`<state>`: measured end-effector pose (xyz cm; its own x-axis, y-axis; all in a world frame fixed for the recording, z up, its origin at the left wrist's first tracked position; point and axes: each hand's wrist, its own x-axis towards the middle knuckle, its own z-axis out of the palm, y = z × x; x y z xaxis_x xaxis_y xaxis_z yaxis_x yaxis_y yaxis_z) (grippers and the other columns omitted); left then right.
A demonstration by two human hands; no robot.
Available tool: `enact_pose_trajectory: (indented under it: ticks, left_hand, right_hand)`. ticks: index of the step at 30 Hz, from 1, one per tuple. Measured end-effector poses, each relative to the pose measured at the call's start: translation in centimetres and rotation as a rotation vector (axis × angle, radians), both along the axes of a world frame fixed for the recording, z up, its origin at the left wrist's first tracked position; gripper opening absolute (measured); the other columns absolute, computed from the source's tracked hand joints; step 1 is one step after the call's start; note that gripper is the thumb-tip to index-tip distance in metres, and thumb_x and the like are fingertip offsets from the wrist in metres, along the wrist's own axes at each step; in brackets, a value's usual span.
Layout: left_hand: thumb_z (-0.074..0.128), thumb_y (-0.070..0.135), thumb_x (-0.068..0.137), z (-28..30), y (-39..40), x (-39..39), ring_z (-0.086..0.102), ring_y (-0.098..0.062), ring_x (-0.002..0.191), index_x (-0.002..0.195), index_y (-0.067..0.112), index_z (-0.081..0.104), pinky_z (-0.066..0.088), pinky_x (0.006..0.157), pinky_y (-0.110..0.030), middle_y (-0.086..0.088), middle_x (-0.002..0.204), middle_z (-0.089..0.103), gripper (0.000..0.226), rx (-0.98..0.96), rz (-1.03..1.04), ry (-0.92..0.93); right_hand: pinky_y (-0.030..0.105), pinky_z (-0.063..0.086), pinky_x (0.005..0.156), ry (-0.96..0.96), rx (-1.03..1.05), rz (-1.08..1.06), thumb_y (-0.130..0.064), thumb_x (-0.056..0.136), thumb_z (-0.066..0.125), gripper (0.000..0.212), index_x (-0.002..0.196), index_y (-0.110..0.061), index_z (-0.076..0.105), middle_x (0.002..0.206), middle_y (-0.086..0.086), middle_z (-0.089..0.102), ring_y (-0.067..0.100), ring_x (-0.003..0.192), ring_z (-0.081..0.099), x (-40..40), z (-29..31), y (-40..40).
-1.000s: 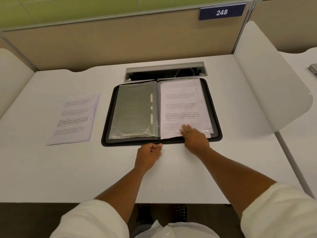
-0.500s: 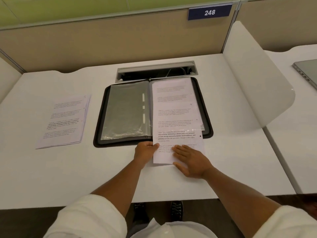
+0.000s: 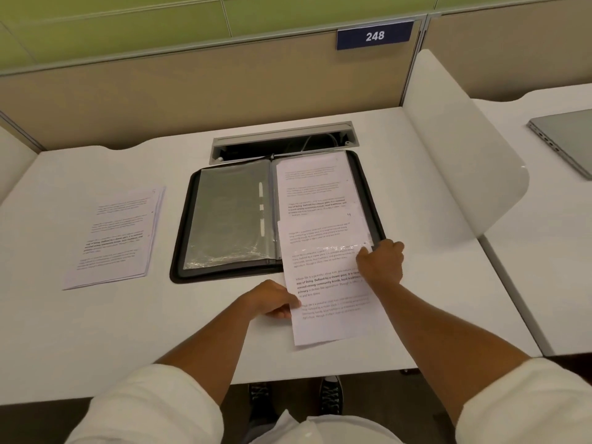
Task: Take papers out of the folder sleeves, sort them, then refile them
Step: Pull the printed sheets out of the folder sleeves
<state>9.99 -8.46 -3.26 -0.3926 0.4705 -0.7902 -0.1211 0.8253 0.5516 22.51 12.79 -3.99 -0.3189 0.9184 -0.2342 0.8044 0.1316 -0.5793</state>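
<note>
A black folder (image 3: 187, 219) lies open on the white desk (image 3: 96, 331), its left clear sleeve (image 3: 229, 216) without paper. From the right sleeve (image 3: 312, 184), which still shows a printed page, a printed sheet (image 3: 330, 302) sticks out most of the way toward me over the folder's front edge. My left hand (image 3: 272, 299) pinches that sheet's left edge. At the sleeve's lower right corner my right hand (image 3: 381, 261) has curled fingers gripping the plastic edge, resting on the sheet.
A stack of printed papers (image 3: 118, 235) lies on the desk left of the folder. A cable slot (image 3: 283, 142) sits behind the folder. A white divider (image 3: 455, 149) borders the right side, with a closed laptop (image 3: 567, 139) on the neighbouring desk.
The sheet has slid much further out of the right sleeve toward me. My left hand moved onto its left edge. My right hand went from the sheet's lower part to the sleeve's corner.
</note>
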Motion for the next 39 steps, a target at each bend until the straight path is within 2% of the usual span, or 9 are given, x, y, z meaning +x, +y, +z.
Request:
enact_pose_trajectory:
  ticks: [5,9,14,18,21,25,29,33,39]
  left_hand:
    - [0.077,0.027,0.086,0.8,0.2,-0.1,0.071,-0.008,0.073,0.110,0.013,0.073,0.054,0.064,-0.018,-0.002,0.096,0.078,0.028,-0.046,-0.118,-0.036]
    - [0.073,0.036,0.090,-0.1,0.8,-0.6,0.075,-0.020,0.085,0.109,0.008,0.073,0.059,0.071,-0.026,-0.004,0.096,0.078,0.034,0.072,0.138,0.086]
    - [0.071,0.029,0.091,-0.3,1.5,-1.0,0.073,-0.021,0.088,0.096,0.011,0.067,0.059,0.089,-0.038,-0.004,0.097,0.074,0.019,0.143,0.305,0.216]
    - [0.072,0.016,0.089,-0.5,1.2,-0.5,0.071,-0.019,0.090,0.099,0.011,0.068,0.059,0.089,-0.038,-0.005,0.102,0.073,0.012,0.122,0.241,0.240]
    - [0.072,0.011,0.086,-0.6,0.8,-0.1,0.068,-0.017,0.084,0.101,0.009,0.070,0.056,0.077,-0.029,-0.006,0.103,0.073,0.015,0.100,0.194,0.214]
    - [0.074,0.009,0.081,-0.3,0.3,-0.1,0.066,-0.015,0.078,0.103,0.008,0.072,0.051,0.065,-0.024,-0.004,0.103,0.073,0.022,0.053,0.111,0.157]
    - [0.070,0.003,0.082,0.5,-0.1,0.2,0.056,-0.012,0.068,0.082,0.010,0.066,0.040,0.047,-0.015,0.000,0.079,0.064,0.008,0.061,0.110,0.140]
    - [0.066,0.003,0.086,1.0,-1.0,-1.1,0.051,-0.009,0.068,0.090,0.010,0.067,0.038,0.054,-0.019,-0.002,0.085,0.064,0.008,0.167,0.228,0.113]
    - [0.062,0.010,0.093,1.9,-1.3,-2.2,0.053,-0.009,0.072,0.109,0.010,0.066,0.039,0.057,-0.020,0.001,0.094,0.068,0.016,0.290,0.460,0.091]
  right_hand:
    - [0.038,0.055,0.076,0.036,-0.226,0.027,-0.028,0.088,0.063,0.040,0.118,-0.004,0.053,0.111,0.009,0.060,0.026,0.090,0.062,0.2,0.4,1.4]
    - [0.029,0.050,0.065,-0.061,-0.225,0.161,-0.014,0.088,0.060,0.010,0.097,-0.009,0.059,0.093,0.004,0.062,0.021,0.077,0.059,1.0,0.7,1.9]
    - [0.029,0.051,0.064,-0.278,-0.285,0.268,-0.013,0.087,0.055,0.011,0.076,-0.010,0.056,0.084,0.005,0.061,0.018,0.067,0.058,2.0,1.5,1.6]
    - [0.033,0.056,0.072,-0.254,-0.338,0.242,-0.008,0.080,0.058,0.002,0.078,-0.007,0.058,0.082,0.007,0.062,0.023,0.069,0.061,1.9,1.8,1.8]
    - [0.034,0.057,0.077,-0.157,-0.357,0.193,-0.009,0.082,0.057,0.004,0.085,-0.007,0.059,0.086,0.006,0.062,0.023,0.074,0.060,1.8,1.9,1.8]
    - [0.026,0.046,0.062,-0.197,-0.408,0.232,-0.003,0.082,0.052,0.010,0.073,-0.008,0.052,0.080,0.005,0.054,0.020,0.070,0.053,1.8,2.5,1.2]
    - [0.029,0.046,0.067,-0.227,-0.496,0.210,0.003,0.078,0.051,0.007,0.077,-0.004,0.051,0.087,0.010,0.053,0.026,0.081,0.054,2.3,2.6,1.2]
    - [0.038,0.054,0.080,-0.089,-0.625,0.143,0.003,0.075,0.050,0.027,0.100,-0.001,0.058,0.104,0.014,0.062,0.035,0.098,0.062,1.4,3.2,0.7]
    - [0.048,0.051,0.097,0.137,-0.709,0.068,-0.001,0.068,0.058,0.032,0.099,-0.004,0.063,0.117,0.019,0.065,0.037,0.109,0.063,-0.3,4.2,0.8]
